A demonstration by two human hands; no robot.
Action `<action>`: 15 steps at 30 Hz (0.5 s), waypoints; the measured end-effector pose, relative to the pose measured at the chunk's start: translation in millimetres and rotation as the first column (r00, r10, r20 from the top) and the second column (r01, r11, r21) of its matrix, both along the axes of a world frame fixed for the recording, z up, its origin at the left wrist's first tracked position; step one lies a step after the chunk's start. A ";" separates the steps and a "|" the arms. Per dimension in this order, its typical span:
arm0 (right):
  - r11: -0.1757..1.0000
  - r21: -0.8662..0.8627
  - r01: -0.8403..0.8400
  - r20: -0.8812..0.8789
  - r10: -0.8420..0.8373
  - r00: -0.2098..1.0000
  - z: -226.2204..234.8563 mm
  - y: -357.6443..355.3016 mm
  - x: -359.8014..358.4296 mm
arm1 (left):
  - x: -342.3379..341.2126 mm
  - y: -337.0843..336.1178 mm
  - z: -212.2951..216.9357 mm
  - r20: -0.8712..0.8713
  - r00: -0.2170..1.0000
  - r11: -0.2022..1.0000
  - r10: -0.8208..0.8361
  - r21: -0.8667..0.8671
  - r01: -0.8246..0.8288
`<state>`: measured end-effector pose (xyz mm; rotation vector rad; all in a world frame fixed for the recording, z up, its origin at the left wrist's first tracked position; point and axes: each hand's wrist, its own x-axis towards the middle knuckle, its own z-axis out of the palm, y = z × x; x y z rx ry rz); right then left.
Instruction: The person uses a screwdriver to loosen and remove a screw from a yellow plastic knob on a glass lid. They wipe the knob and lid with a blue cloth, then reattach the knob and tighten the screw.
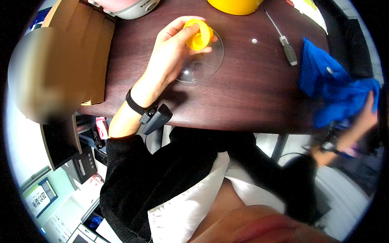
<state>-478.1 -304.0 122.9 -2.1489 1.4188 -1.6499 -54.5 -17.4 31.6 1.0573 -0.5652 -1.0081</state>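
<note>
My left hand [172,46] is closed around a round yellow plastic knob [197,35], the thumb pressed into its hollow side. Just beneath the hand, a clear round glass lid [204,67] lies flat on the dark wooden table [247,97]. Far to the right, my blurred right hand [366,115] grips the edge of a crumpled blue cloth [324,77], which spreads over the table's right end. A small white ring-like piece [254,41] sits on the table between the lid and a screwdriver [287,50] with a grey handle.
A pink and white appliance [131,8] and a yellow container [236,6] stand at the far edge. An open cardboard box [95,52] is on the left. White and yellow-green packaging [310,12] lies at the far right. Shelves with boxes are below left.
</note>
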 end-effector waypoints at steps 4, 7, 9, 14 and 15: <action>0.997 0.045 0.069 0.176 -0.076 0.981 -13.1 8.8 -37.5 | 2.0 -2.9 -16.0 -0.120 0.993 1.000 -0.010 -0.022 0.008; 0.994 0.074 0.083 0.271 -0.100 0.957 -22.2 26.4 -60.9 | -1.4 -4.5 -22.3 -0.128 0.992 1.000 0.011 0.011 -0.009; 0.993 0.096 0.063 0.324 -0.091 0.942 -26.6 29.0 -65.0 | -2.5 -1.9 -17.9 -0.091 0.995 0.998 0.040 0.050 -0.036; 0.997 0.057 0.045 0.473 -0.066 0.879 -13.8 21.3 -63.6 | -4.2 -2.3 -20.4 -0.094 0.996 0.999 -0.003 0.047 0.008; 0.999 0.040 0.024 0.520 -0.041 0.853 -10.8 14.2 -57.7 | -3.4 0.4 -19.9 -0.066 0.998 0.998 -0.014 0.057 0.018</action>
